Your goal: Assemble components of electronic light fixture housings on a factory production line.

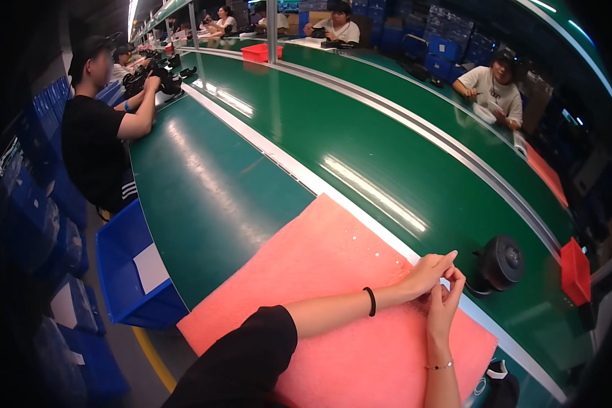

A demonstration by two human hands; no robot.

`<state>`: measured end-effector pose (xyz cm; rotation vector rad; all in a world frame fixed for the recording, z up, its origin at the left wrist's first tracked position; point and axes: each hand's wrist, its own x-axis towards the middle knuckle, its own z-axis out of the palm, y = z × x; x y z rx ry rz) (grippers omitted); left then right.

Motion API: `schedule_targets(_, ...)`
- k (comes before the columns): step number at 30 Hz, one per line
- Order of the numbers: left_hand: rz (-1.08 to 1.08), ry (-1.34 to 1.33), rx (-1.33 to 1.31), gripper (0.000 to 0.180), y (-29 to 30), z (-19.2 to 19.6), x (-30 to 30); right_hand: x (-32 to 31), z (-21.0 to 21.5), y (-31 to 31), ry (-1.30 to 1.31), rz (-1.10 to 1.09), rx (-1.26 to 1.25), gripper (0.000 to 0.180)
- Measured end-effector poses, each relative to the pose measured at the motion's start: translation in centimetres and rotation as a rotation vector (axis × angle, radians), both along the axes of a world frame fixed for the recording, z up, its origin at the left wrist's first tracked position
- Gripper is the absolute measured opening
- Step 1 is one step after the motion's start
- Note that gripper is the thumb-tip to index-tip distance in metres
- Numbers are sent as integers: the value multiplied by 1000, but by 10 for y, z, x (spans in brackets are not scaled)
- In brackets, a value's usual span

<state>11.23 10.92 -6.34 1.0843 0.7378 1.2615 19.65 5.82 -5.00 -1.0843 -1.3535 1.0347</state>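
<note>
Your left hand (425, 273) reaches in from the left and your right hand (443, 306) comes up from below, and the two meet at the fingertips over the upper right edge of the pink mat (333, 360). The fingers of both hands are bent and drawn close together — whether they pinch something small between them, you cannot tell from this view, since the fingers cover the spot.

On the mat, to the left of your hands, small pale pieces (377, 254) lie scattered near its top corner, with some tiny ones close to your left hand. A black round device (503, 262) sits on the green surface (299, 129), just beside your hands on their right, and a red bin (575, 272) stands farther to the right.

You wear a black band (370, 302) on your left wrist and a thin bracelet (438, 367) on your right. A blue bin (126, 265) stands at the left side of your bench, with a white sheet (151, 268) in it. Farther up on the left, a person in a black top (95, 129) handles dark items (163, 81); across the line, a person in a white top (493, 92) holds something pale.
</note>
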Motion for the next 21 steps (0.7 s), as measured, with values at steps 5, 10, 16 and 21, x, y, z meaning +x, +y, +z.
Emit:
schedule_targets(5,21,-10,-52,44,6,1,-5,1,-2,-3,42,-39,72,11)
schedule_targets(10,-172,-85,-106,39,1,11,-13,-5,3,-11,-480,188,296,32)
schedule_targets(16,-365,-48,4,42,-3,6,-8,6,-5,-9,-352,183,162,38)
schedule_targets(21,-438,-226,62,44,-8,3,6,15,-12,-4,-183,196,82,39)
